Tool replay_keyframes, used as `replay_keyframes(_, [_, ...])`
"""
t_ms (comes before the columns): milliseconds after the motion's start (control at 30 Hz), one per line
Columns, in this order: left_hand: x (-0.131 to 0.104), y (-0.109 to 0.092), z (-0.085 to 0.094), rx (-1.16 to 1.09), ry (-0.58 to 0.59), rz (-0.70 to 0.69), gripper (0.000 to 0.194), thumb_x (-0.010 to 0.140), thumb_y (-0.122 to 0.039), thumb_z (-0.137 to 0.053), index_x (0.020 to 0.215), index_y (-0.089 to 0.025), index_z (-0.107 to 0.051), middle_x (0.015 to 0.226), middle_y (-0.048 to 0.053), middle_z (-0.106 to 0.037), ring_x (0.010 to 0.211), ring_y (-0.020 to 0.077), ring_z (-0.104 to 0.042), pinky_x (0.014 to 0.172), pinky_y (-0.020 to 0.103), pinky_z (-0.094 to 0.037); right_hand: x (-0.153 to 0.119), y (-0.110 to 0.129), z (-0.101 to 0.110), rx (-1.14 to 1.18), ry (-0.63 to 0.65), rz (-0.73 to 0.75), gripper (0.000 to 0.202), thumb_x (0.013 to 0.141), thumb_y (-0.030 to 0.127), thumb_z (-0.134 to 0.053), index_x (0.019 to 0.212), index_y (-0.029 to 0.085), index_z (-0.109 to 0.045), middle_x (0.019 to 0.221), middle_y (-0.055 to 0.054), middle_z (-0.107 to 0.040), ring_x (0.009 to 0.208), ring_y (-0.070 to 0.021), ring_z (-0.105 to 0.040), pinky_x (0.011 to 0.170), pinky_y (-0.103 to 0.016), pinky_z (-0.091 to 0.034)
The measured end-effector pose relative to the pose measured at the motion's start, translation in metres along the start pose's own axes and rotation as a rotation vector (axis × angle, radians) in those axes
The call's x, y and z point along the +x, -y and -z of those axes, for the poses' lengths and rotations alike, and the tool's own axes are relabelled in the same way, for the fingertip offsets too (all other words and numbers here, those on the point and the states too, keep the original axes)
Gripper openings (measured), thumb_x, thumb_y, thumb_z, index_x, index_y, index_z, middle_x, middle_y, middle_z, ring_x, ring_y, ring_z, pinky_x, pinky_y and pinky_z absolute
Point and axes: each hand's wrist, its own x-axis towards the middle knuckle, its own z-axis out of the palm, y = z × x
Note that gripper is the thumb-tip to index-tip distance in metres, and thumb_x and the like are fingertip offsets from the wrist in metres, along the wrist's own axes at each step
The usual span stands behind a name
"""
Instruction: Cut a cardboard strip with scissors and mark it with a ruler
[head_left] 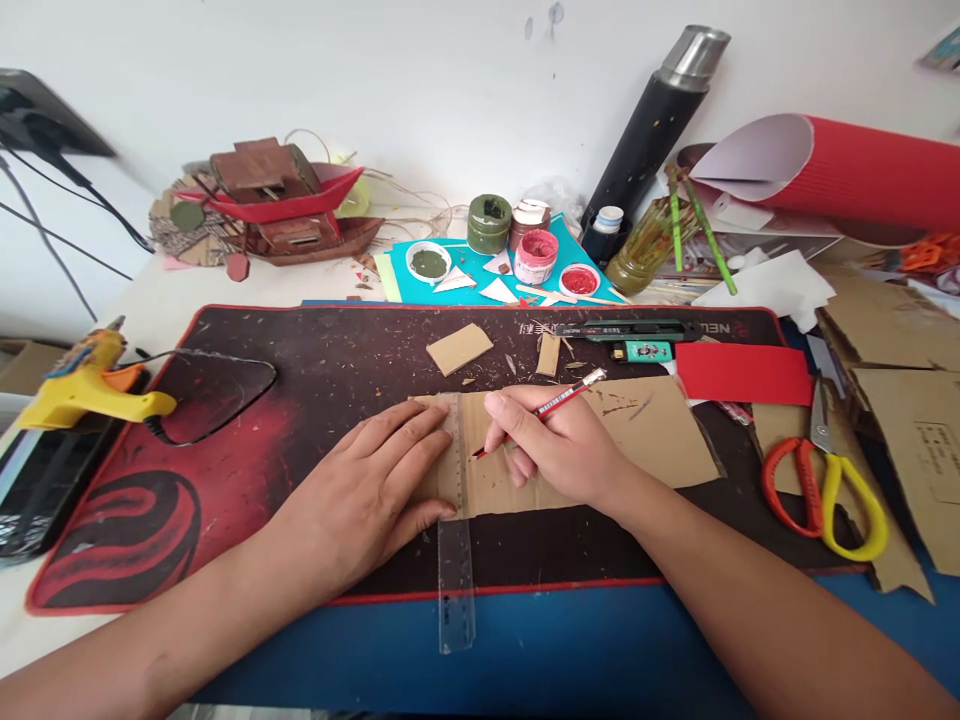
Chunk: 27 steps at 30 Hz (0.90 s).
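A brown cardboard strip (pixel 645 440) lies across the dark mat, with a clear plastic ruler (pixel 455 580) set crosswise near its left end. My left hand (pixel 386 470) rests flat there, fingers stretched out, pressing on the cardboard and the ruler's left edge. Held in my right hand (pixel 559 445) is a red pencil (pixel 556 394). Its dark tip points down at the cardboard just right of the ruler; whether it touches I cannot tell. Two small cardboard pieces, one a rectangle (pixel 460 349), lie beyond the strip.
A yellow glue gun (pixel 94 385) stands at left. Scissors (pixel 821 480) and cardboard sheets (pixel 911 430) lie at right. Beyond the strip are a utility knife (pixel 626 331), a lighter (pixel 642 352) and red card (pixel 742 373). Paint jars (pixel 489 225), a flask (pixel 649 120) and model boats (pixel 270 205) line the back.
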Motion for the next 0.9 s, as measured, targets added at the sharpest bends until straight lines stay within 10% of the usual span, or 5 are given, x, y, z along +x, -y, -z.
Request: replay_keyframes(900, [-0.0012,0.0001,-0.0006,-0.037,0.011,0.03,0.056,0.111,-0.053,-0.057,0.146,-0.009,-0.058,0.152,0.021,-0.067,0.146,0.0401,-0.058,0.116,0.058,-0.057,-0.0007,0.002,-0.0004,-0.089,0.021,-0.012,0.048,0.113,0.053,-0.053,0.082,0.021,-0.07,0.048,0.006,-0.058,0.044,-0.0125,-0.058,0.054,-0.027,-0.046])
